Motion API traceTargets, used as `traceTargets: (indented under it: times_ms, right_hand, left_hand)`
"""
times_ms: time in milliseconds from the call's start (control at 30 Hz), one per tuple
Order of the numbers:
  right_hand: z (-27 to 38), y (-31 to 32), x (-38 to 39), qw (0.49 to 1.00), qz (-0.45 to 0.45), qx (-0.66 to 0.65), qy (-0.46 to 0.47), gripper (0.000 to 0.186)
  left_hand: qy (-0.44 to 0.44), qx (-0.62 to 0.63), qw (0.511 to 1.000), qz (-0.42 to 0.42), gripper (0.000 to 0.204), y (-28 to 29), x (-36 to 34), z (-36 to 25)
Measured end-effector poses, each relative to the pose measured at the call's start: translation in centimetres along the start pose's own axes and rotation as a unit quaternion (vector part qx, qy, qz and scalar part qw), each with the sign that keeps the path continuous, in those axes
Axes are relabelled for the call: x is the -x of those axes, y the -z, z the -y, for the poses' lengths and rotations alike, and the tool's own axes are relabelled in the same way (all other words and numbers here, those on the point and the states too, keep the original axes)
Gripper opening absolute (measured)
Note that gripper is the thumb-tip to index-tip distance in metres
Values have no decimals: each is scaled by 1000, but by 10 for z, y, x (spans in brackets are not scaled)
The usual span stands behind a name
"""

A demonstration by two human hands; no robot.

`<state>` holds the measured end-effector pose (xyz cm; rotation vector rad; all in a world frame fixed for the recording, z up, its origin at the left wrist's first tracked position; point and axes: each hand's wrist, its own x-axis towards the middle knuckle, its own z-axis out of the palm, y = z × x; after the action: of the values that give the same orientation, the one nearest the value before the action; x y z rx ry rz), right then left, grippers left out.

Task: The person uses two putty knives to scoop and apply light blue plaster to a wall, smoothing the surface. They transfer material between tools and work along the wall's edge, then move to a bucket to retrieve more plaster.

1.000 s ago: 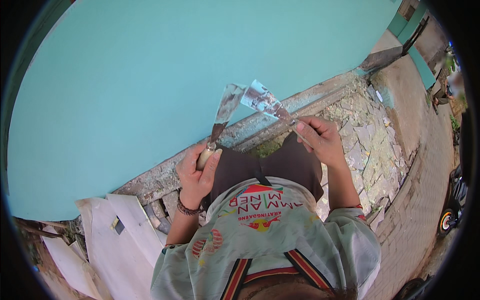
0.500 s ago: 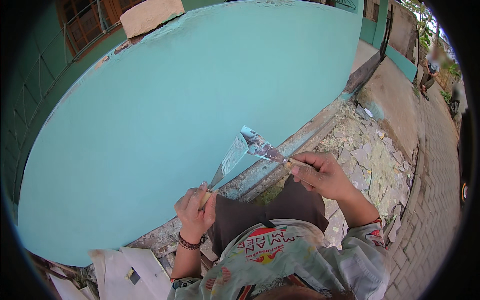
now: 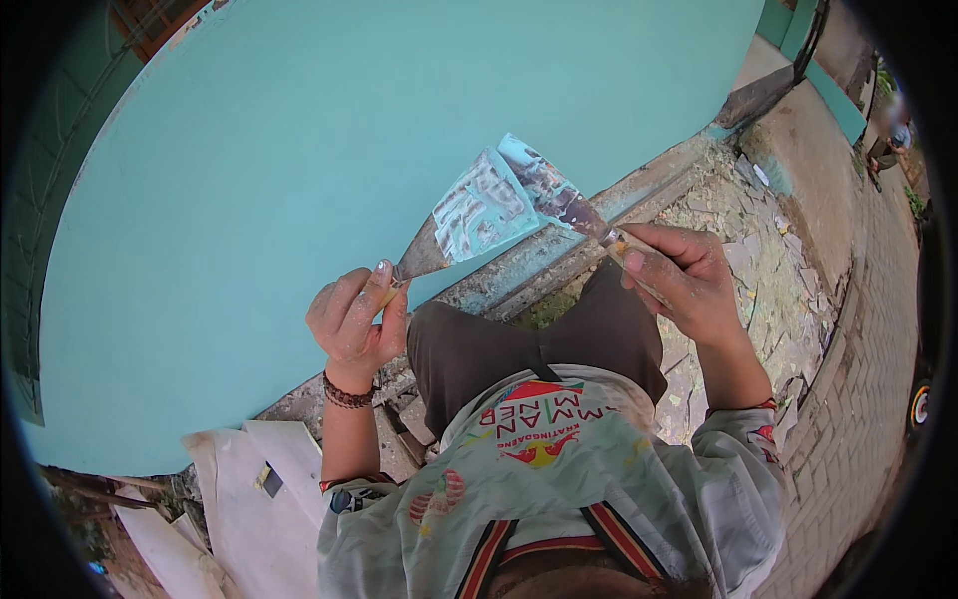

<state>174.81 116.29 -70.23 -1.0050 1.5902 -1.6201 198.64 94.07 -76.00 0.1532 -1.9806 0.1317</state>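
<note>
A broad, turquoise-smeared metal scraper (image 3: 486,210) and a second, narrower metal scraper (image 3: 552,188) overlap at the blades in front of one turquoise painted wall (image 3: 269,180). The left hand (image 3: 354,315) has its fingers clamped on the broad one's handle, the right hand (image 3: 691,282) likewise on the other's. One pale grey-green shirt (image 3: 559,486) carries bold red and dark lettering (image 3: 535,420).
</note>
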Motion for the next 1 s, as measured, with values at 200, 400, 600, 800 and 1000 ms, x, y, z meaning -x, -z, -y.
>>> traceTargets:
  times_ms: [200,400,600,800,1000]
  right_hand:
    - [-20,-6,-2,999,14,-28,34,28]
    - [-32,-11,-3,998,19,-21,64,27]
    - [-38,-9,-4,996,26,-31,76,27]
    - [-50,-3,-7,997,28,-63,42,28]
    - [-62,5,-9,990,44,-133,10,30]
  left_hand:
    - [-18,-18,1000,3,35,6,0,9]
    - [-12,-13,1000,-6,34,4,4,18]
    - [-6,-25,999,36,38,6,0,19]
    - [-16,-28,998,54,39,4,1,26]
    - [-3,-34,999,39,34,1,5,31]
